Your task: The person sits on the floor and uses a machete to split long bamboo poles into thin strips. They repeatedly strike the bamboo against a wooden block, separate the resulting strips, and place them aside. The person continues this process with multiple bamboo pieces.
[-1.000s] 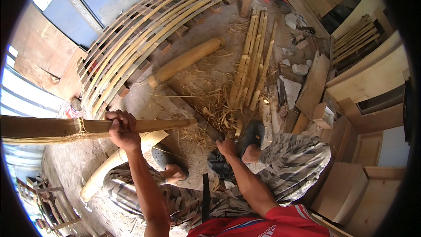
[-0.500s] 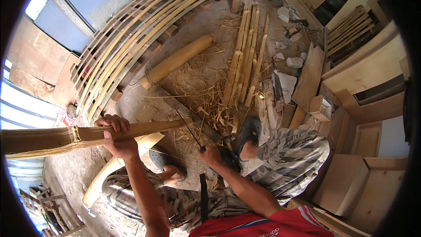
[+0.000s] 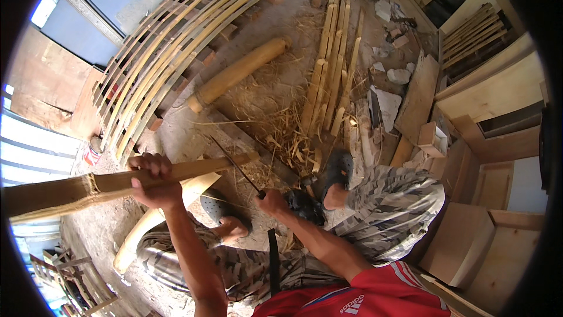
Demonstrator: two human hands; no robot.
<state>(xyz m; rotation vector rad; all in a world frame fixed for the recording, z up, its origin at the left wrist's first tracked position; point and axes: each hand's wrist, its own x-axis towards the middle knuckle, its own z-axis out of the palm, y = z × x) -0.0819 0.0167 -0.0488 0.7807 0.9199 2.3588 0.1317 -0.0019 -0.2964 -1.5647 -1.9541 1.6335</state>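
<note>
My left hand (image 3: 155,185) is wrapped around a long split bamboo piece (image 3: 56,198), which reaches in from the left edge and narrows toward its right end. A knife (image 3: 236,164) with a thin dark blade is in my right hand (image 3: 274,204), fingers closed on its dark handle. Its blade slants up and to the left, crossing the bamboo's tapered end; whether it touches cannot be made out. Below the held piece, a pale bamboo length (image 3: 139,236) lies slanted beside my left leg.
Curled shavings (image 3: 287,135) litter the floor between my feet and a bamboo log (image 3: 240,75). Bamboo strips (image 3: 321,91) lie farther right. A curved row of slats (image 3: 193,47) stands at the back left. Boards (image 3: 417,97) and wooden cabinet parts (image 3: 457,246) line the right side.
My right hand has shifted slightly left and up, and the knife's tip has swung left toward my left hand. The left hand keeps its hold on the bamboo, which has barely moved.
</note>
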